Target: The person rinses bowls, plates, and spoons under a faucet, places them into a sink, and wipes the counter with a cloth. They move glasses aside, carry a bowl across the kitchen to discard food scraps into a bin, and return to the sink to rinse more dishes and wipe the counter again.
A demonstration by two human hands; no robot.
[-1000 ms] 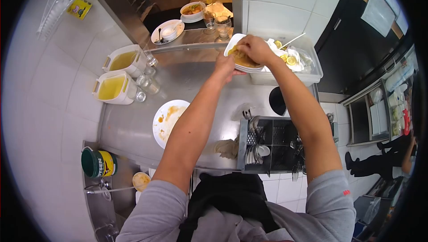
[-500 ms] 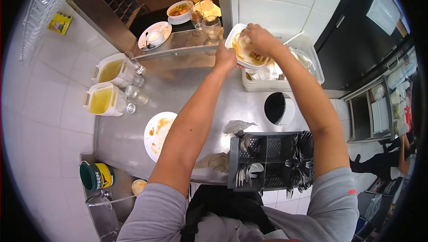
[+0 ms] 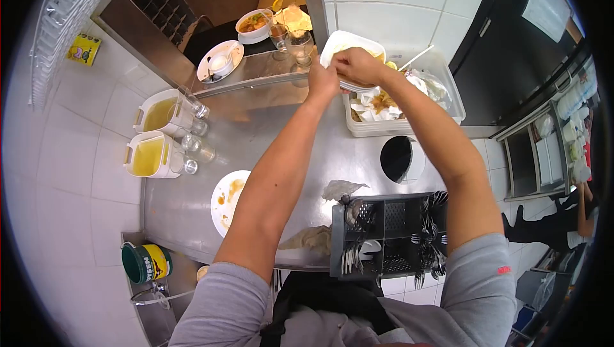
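Note:
My left hand [image 3: 323, 80] is closed on the near-left side of a white dish [image 3: 340, 41], which has yellowish residue inside. More white rims show under it, like stacked dishes. My right hand [image 3: 359, 65] reaches over the dish with its fingers bunched against the inside, close to the left hand. What those fingers hold, if anything, is hidden. Just beyond and to the right, a clear plastic tub [image 3: 361, 128] contains crumpled napkins, food scraps [image 3: 384, 101] and a white stick. A food-stained white plate [image 3: 224, 209] lies on the counter beside my left forearm.
A grey cutlery rack [image 3: 390, 235] with forks and spoons stands at the near edge, close to a round hole [image 3: 396, 158] in the steel counter [image 3: 268, 129]. Glasses and two tubs of yellow liquid [image 3: 147, 157] are at left. Used dishes [image 3: 220, 62] sit on the pass shelf. A person stands far right.
My right hand has moved left and down across the dish, towards my left hand. Brownish food scraps now show on the napkins in the tub. The view has shifted slightly.

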